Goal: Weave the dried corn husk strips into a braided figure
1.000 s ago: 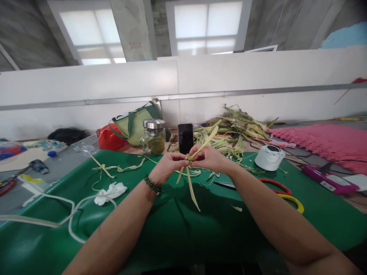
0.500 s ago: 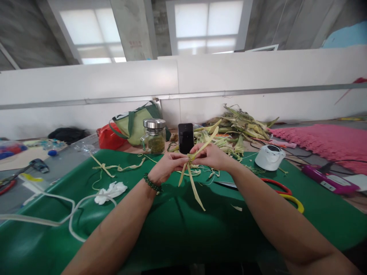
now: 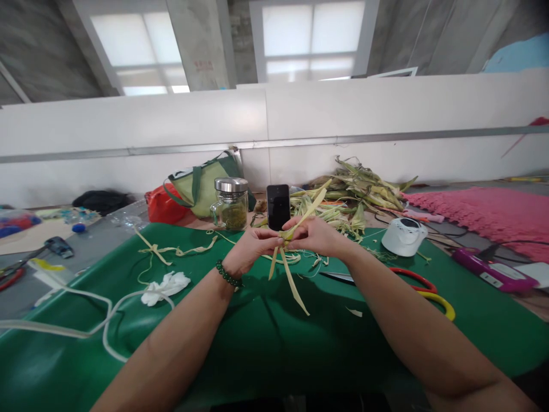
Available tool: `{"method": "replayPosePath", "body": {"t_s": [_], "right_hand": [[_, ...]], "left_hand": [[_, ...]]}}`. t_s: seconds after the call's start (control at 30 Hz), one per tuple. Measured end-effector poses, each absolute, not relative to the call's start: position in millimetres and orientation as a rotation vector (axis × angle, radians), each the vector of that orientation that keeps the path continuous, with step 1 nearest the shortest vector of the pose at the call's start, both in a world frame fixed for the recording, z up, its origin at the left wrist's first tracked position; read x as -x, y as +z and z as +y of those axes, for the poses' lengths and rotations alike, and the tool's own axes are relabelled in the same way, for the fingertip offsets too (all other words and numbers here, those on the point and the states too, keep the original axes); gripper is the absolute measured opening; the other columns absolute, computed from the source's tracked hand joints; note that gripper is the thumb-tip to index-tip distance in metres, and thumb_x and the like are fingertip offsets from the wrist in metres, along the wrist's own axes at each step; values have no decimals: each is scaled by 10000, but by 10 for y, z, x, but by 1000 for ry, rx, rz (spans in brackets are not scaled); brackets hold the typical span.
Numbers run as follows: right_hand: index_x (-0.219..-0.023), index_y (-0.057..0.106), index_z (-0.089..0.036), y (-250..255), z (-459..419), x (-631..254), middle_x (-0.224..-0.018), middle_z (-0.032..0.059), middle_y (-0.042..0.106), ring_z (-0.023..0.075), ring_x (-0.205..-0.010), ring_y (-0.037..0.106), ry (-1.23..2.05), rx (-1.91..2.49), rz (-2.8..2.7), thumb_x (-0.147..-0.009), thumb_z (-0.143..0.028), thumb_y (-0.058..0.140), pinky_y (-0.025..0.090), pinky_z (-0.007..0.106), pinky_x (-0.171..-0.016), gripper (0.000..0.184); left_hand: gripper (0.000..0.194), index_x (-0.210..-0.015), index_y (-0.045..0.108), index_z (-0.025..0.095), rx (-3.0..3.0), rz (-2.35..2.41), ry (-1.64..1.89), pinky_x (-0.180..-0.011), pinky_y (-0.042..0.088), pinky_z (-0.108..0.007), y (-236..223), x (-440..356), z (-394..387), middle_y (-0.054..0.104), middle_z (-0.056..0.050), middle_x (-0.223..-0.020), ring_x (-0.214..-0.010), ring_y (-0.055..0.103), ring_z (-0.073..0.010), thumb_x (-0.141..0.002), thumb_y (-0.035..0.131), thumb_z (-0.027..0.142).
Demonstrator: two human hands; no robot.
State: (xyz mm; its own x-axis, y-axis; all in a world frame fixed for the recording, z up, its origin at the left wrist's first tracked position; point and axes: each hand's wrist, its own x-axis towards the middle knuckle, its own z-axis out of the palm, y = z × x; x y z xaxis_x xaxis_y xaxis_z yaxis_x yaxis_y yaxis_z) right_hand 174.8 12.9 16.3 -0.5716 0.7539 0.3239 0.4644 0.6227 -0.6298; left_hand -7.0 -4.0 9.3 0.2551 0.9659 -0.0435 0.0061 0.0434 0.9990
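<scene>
Strips of pale yellow-green corn husk (image 3: 293, 283) come together between my two hands, above the green mat. My left hand (image 3: 254, 247), with a dark green bead bracelet (image 3: 227, 273) at the wrist, pinches the husk where the strips meet. From the other side my right hand (image 3: 319, 236) grips the same husk at its fingertips. One strip points up to the right past my right hand, and two ends hang below. My fingers hide the joint itself.
Behind my hands stand a phone (image 3: 278, 207) and a lidded glass jar (image 3: 230, 209). Husks (image 3: 364, 186) lie heaped at the back. Scissors (image 3: 422, 280) with red and yellow handles lie beside my right forearm, near a white roll (image 3: 403, 237). Crumpled tissue (image 3: 165, 288) and a white cable (image 3: 107, 320) lie left.
Almost nothing differs. The hanging husk ends have shifted very slightly to the right, and both hands keep their pinch on the husk.
</scene>
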Motion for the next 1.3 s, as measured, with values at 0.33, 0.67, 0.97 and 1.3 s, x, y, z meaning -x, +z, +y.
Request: {"method": "replayPosePath", "body": {"t_s": [0.33, 0.67, 0.97, 1.3], "right_hand": [[-661, 664, -115, 142, 110, -1705, -588, 25, 617, 114, -535, 526, 848, 988, -1867, -669, -373, 656, 392, 228, -491, 258], [-517, 615, -129, 174, 118, -1720, -488, 31, 596, 106, -443, 520, 864, 1067, -1726, -663, -405, 647, 411, 230, -450, 314], [-498, 589, -141, 186, 112, -1767, -524, 32, 583, 105, -453, 486, 548, 1065, -1829, -707, -345, 607, 341, 241, -427, 293], [-756, 596, -147, 286, 5, -1810, -569, -14, 545, 89, -494, 475, 911, 811, -1785, -645, -200, 598, 372, 219, -468, 123]], "left_hand": [[187, -576, 658, 132, -1277, 1047, 1015, -539, 468, -205, 145, 93, -57, 630, 8, -535, -499, 550, -82, -484, 811, 188], [205, -606, 638, 121, -1257, 1022, 979, -483, 441, -174, 122, 128, -24, 621, 11, -557, -490, 545, -67, -508, 805, 188], [189, -620, 649, 118, -1253, 1006, 939, -536, 474, -196, 120, 132, -20, 644, -8, -592, -531, 579, -84, -525, 799, 180], [122, -613, 674, 132, -1363, 1057, 925, -484, 436, -178, 106, 127, -12, 641, -5, -570, -496, 552, -78, -574, 762, 205]]}}
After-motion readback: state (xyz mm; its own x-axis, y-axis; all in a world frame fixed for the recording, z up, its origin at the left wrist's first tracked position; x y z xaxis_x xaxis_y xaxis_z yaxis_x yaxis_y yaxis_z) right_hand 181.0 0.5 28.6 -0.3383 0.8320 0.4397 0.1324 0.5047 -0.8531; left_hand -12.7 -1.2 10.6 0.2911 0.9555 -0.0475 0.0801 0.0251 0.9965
